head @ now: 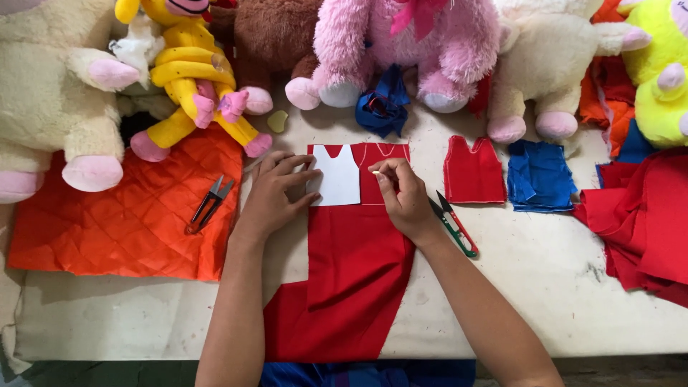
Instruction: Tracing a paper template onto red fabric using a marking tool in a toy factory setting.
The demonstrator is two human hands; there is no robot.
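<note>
The scene is lit brightly and evenly from above. Only soft, small shadows are seen. Everything is sharp, without glare.

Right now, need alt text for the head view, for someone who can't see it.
Left hand presses a white paper template flat on red cloth while the right hand holds a small chalk piece at its edge. Green snips lie by the right wrist, orange snips on orange quilted fabric, and plush toys line the table's far edge.
</note>
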